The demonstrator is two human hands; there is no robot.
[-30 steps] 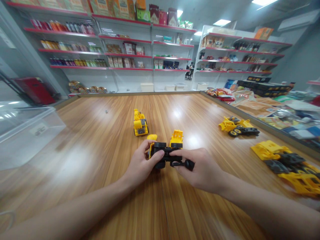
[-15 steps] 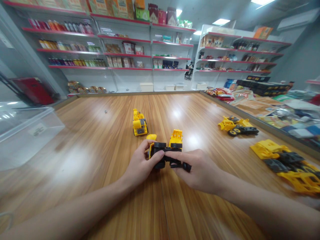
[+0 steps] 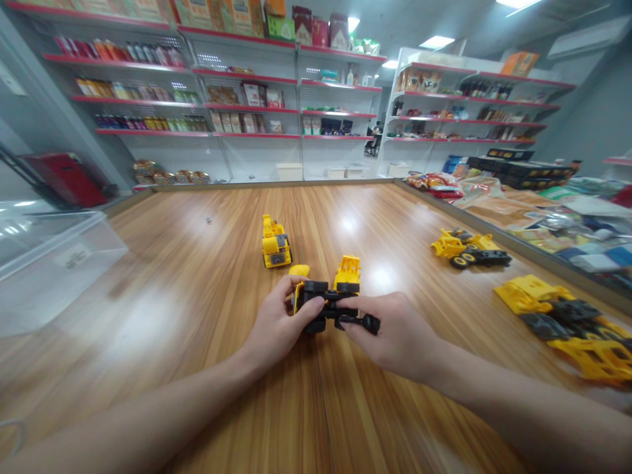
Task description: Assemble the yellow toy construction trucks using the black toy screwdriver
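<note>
Head view. The counter (image 3: 197,296) is running away to a raised far edge (image 3: 345,183), and a right-hand rim is slanting back along packaged goods (image 3: 543,217). Wood grain is showing on the left between the clear bin (image 3: 59,283) and the left forearm, and on the right between the right hand (image 3: 395,332) and the outlying toys. Overhead glare is whitening patches of the surface.

Surroundings: a yellow toy excavator (image 3: 276,247) is standing just beyond the left hand (image 3: 276,319), being the nearest obstacle ahead. A yellow-and-black truck (image 3: 469,251) is sitting well apart at right; nearer, a cluster of yellow and black toy parts (image 3: 567,329) is lying beside the right forearm. Tiny bits (image 3: 208,220), too small to identify, are lying at far left. Stocked shelves (image 3: 257,108) are lining the background.

Specimen: the toy vehicle (image 3: 330,311) is being held at front centre, its black underside and wheels facing the wearer, yellow parts projecting on the far side. Left grip is clamping its left end, thumb lying across the underside. Right grip is pinching a small black tool (image 3: 370,323) against thumb, index fingertip touching the underside.
</note>
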